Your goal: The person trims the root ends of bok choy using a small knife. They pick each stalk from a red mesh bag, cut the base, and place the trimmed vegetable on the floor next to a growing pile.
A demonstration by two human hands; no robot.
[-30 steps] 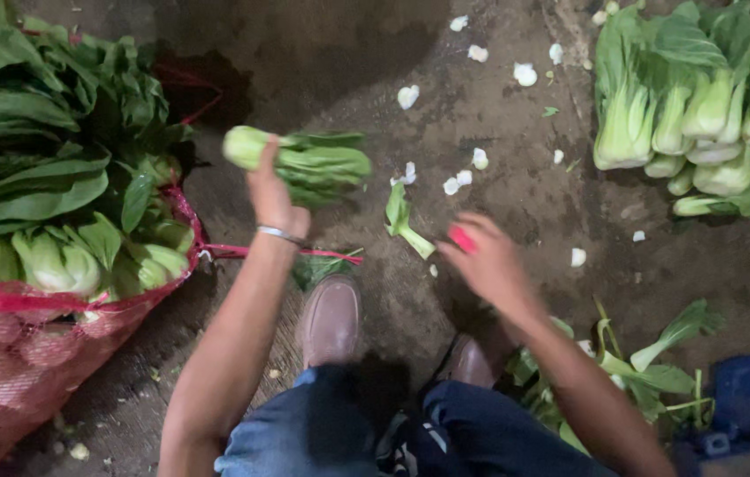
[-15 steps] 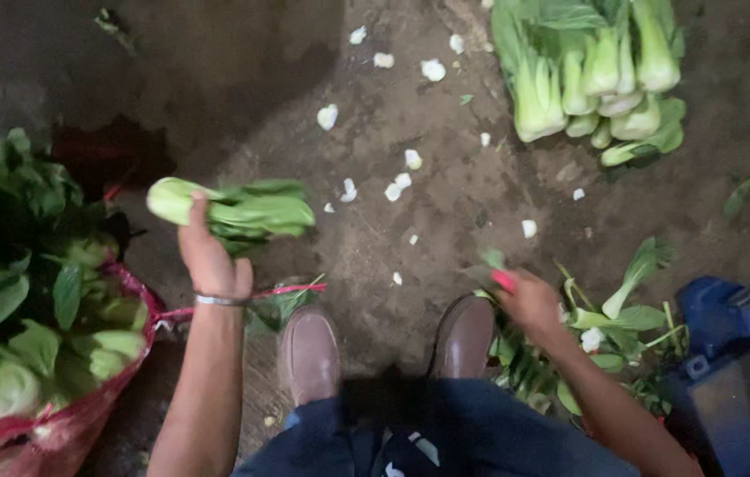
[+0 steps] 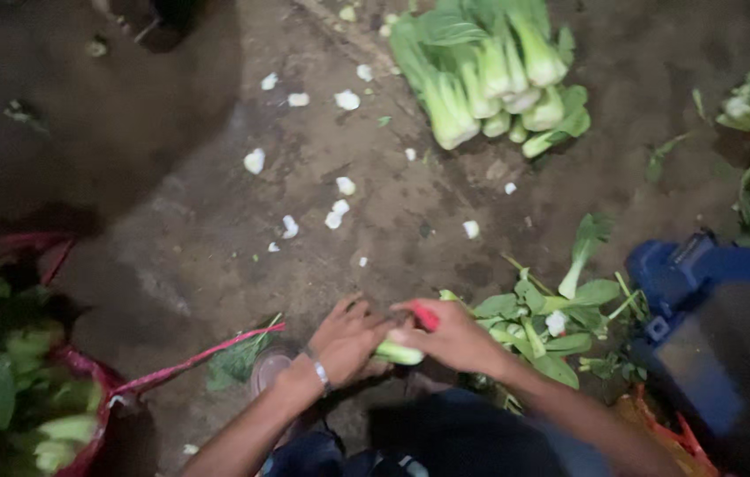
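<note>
Though half-hidden, bok choy (image 3: pixel 397 353) crosswise (stem rightward)

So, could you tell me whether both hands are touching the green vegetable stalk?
Touching. The head view shows the left hand and the right hand both closed around the pale green stalk between them.

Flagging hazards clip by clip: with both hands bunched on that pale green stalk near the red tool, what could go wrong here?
The right hand holds a small red tool close to the left hand on the pale green stalk; a slip might nick fingers. The picture is dim and blurred, so aim may suffer.
</note>
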